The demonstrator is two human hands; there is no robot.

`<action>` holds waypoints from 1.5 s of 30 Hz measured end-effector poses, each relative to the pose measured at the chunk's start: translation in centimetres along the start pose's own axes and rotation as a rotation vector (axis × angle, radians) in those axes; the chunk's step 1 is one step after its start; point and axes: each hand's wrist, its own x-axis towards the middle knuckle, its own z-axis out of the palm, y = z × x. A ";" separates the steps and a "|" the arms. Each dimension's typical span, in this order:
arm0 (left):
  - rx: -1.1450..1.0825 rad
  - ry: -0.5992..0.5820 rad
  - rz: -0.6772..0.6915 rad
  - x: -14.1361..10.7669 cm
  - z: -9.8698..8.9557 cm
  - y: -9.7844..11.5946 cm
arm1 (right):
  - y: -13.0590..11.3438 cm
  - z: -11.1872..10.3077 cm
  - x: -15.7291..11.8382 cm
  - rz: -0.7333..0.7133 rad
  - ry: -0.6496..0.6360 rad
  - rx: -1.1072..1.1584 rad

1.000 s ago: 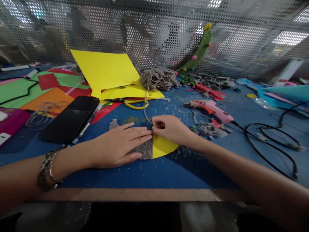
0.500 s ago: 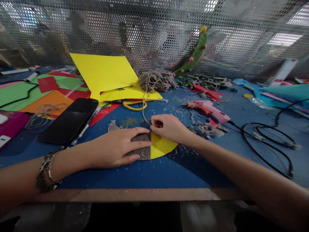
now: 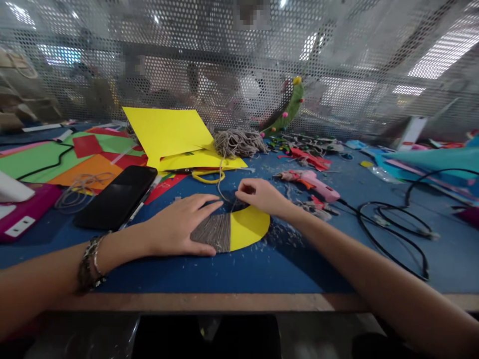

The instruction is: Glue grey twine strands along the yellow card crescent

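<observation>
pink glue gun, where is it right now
In the head view, the pink glue gun lies on the blue table, to the right of the right hand, beside grey yarn scraps.

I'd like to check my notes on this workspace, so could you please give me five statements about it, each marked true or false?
1. The left hand rests on the cord-wrapped part of the yellow piece. True.
2. The pink glue gun lies to the left of the black phone. False: it lies well to the right of it.
3. The bundle of grey cord lies on the table beyond both hands. True.
4. The yellow piece is wrapped in cord from end to end. False: its right-hand part is bare.
5. The right hand lies flat, fingers spread. False: its fingers are bent, with thumb and forefinger drawn together.
</observation>
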 end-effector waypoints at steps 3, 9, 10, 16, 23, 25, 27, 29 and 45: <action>0.011 -0.037 -0.027 0.3 -0.5 0.1 | 0.0 -0.7 0.2 -0.008 -0.102 0.099; -0.022 -0.063 0.001 1.0 -1.4 0.2 | -1.4 -2.3 0.5 -0.035 -0.252 0.231; -0.016 -0.057 0.026 1.1 -1.5 0.1 | -1.6 -2.7 0.6 -0.045 -0.265 0.240; 0.221 0.012 0.262 2.4 -3.4 0.4 | -2.3 -5.6 0.8 -0.128 -0.348 0.243; 0.648 0.107 0.309 2.4 -5.6 1.7 | -4.5 -8.1 0.6 -0.162 -0.351 0.162; 0.750 0.175 0.307 2.2 -5.4 1.7 | -4.8 -8.2 0.6 -0.168 -0.342 0.169; 0.813 0.236 0.311 1.9 -4.7 1.9 | -4.7 -7.9 0.7 -0.197 -0.327 0.146; 0.828 0.262 0.313 1.5 -3.7 2.3 | -4.5 -7.3 0.8 -0.237 -0.344 0.117; -0.262 0.104 -0.101 2.1 -1.2 2.1 | -3.4 -3.2 0.0 -0.340 -0.219 0.016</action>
